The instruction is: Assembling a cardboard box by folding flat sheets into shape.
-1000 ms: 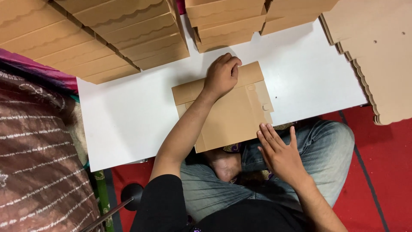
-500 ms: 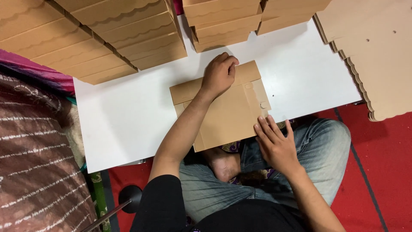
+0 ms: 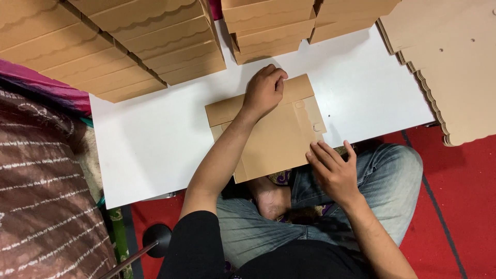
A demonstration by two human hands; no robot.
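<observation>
Your left hand is curled into a loose fist, knuckles pressing down on the far folded edge of a flat brown cardboard piece. The cardboard lies on a white board, its near edge overhanging your lap. Your right hand is open, fingers spread, fingertips touching the cardboard's near right corner, just below a small side flap with tab cuts. The cardboard looks light, thin and stiff, likely to crease along scored lines and slide easily on the smooth board, so hold it by edges or flaps. Beyond your left hand sit stacks of folded boxes; right of your right hand lie flat scalloped sheets.
</observation>
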